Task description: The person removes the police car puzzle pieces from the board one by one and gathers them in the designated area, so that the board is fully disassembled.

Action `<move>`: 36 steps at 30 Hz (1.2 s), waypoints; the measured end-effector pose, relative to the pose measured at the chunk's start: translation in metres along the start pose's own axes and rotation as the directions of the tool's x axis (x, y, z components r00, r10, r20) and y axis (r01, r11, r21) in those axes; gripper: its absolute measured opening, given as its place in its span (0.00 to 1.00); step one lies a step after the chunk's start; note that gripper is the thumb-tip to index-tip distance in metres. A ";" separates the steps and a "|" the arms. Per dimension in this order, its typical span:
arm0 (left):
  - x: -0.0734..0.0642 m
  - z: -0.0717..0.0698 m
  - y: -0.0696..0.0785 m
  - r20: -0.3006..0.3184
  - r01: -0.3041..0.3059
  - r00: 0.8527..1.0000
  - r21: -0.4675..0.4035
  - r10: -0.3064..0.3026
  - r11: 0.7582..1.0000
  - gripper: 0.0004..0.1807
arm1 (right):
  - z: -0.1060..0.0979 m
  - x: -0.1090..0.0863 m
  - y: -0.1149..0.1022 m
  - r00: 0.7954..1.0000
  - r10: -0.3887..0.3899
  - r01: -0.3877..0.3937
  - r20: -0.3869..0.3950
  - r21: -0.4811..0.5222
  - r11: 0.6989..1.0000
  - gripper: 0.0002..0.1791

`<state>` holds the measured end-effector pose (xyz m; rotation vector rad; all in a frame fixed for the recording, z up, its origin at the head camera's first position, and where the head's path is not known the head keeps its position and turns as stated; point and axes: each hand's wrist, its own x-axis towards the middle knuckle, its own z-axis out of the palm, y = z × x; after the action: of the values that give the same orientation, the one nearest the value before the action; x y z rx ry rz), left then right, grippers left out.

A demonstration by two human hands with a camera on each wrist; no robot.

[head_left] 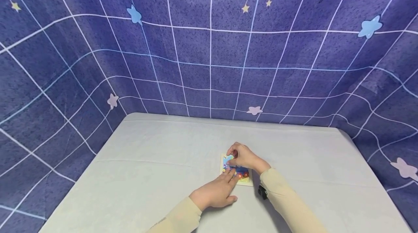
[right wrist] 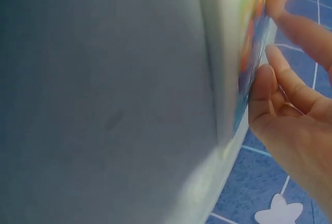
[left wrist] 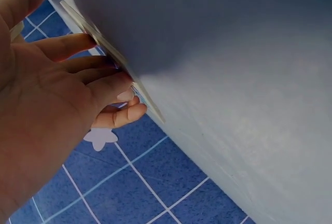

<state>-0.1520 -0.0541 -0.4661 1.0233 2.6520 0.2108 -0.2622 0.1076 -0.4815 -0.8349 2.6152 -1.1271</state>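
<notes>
A small jigsaw puzzle board (head_left: 250, 182) with a pale frame and a colourful picture lies on the white-covered table. My left hand (head_left: 218, 191) rests its outstretched fingers on the lower left part of the picture, thumb spread off to the side; in the left wrist view, those fingers (left wrist: 106, 86) lie against the board's face. Over the upper part, my right hand (head_left: 244, 156) pinches a light blue puzzle piece (head_left: 229, 158) between thumb and fingers, right at the picture's surface. The right wrist view shows the board (right wrist: 228, 79) edge-on, with the curled right hand (right wrist: 293, 105) beside it.
The white cloth (head_left: 147, 156) covers the table around the board. Behind and at both sides hangs a blue curtain (head_left: 196, 51) with grid lines, stars and clouds. A small black object (head_left: 262, 192) sits at the right wrist.
</notes>
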 end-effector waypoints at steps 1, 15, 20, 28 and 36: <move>0.000 0.000 0.000 0.002 -0.002 1.000 -0.004 0.002 1.000 0.37 | 0.000 0.000 0.000 1.000 -0.012 0.012 -0.008 -0.006 1.000 0.14; -0.002 -0.004 0.003 0.003 -0.014 1.000 0.005 0.014 1.000 0.37 | -0.003 0.002 -0.005 1.000 0.006 -0.006 0.030 -0.013 1.000 0.14; -0.001 -0.003 0.002 0.000 -0.010 1.000 0.016 0.010 1.000 0.37 | -0.001 0.003 -0.005 0.999 0.036 -0.036 0.025 -0.010 0.999 0.15; 0.000 -0.001 0.000 -0.014 -0.024 1.000 0.014 0.024 1.000 0.36 | 0.002 0.003 -0.004 0.999 0.026 -0.027 0.033 0.025 0.999 0.15; 0.000 0.001 -0.003 -0.009 -0.025 1.000 -0.001 0.025 1.000 0.36 | 0.001 0.000 -0.005 0.997 -0.061 0.060 0.036 0.037 0.998 0.16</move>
<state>-0.1534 -0.0558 -0.4680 1.0585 2.6481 0.2224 -0.2598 0.1044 -0.4784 -0.9247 2.5476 -1.1589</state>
